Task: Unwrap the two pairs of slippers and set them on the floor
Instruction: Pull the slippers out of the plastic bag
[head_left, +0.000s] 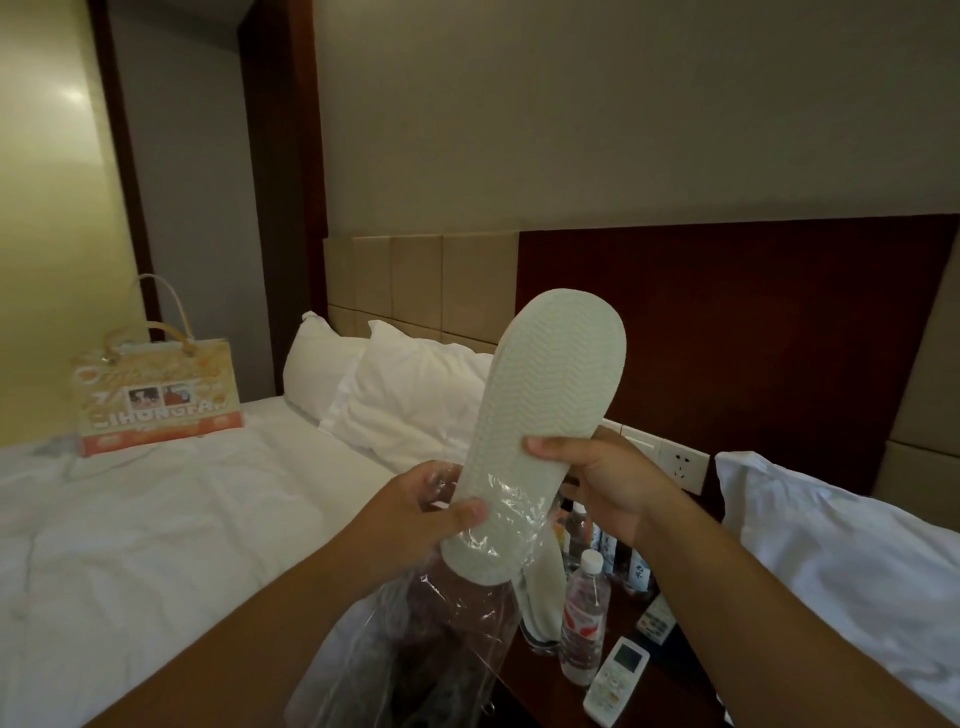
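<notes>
A white slipper (550, 395) stands up in front of me, its ribbed sole facing the camera, toe end up. Its heel end is still inside a clear plastic wrapper (415, 639) that hangs down below. My left hand (415, 514) grips the wrapper and the slipper's lower left edge, thumb across the plastic. My right hand (608, 478) holds the slipper's right edge above the wrapper, thumb on the sole. Another pale wrapped slipper (543, 597) shows partly behind the heel, on the nightstand.
A dark nightstand (660, 691) between two white beds carries a water bottle (584, 618), small bottles (628, 566) and a white remote control (615, 680). A printed gift bag (156, 395) stands on the left bed. Pillows (405, 400) and a wall socket (680, 465) lie behind.
</notes>
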